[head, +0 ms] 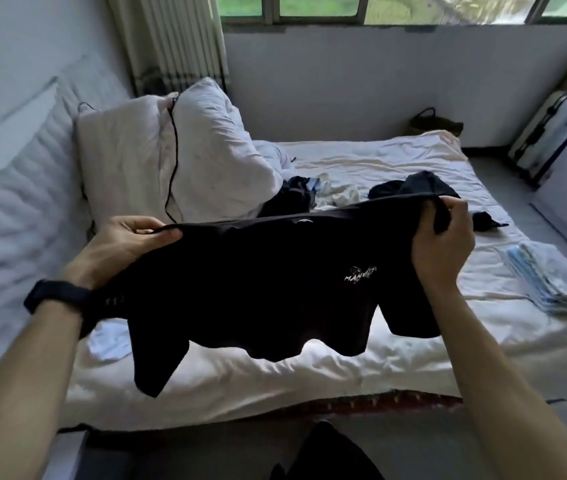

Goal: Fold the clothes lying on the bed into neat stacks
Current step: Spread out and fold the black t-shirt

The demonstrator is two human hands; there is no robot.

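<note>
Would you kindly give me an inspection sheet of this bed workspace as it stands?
Surface: bed, rumpled white sheet.
Job's things: black T-shirt held up in the air; unfolded heap behind it; folded pale stack at right.
Clutter: small dark scrap on the sheet.
Hands: left hand and right hand each grip the T-shirt's top edge.
Cables: black cable draped over the pillows.
Surroundings: suitcase, curtain, window.

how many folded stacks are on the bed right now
1: a blue and white folded stack lies near the right edge of the bed. The held black shirt could hide others behind it.
</note>
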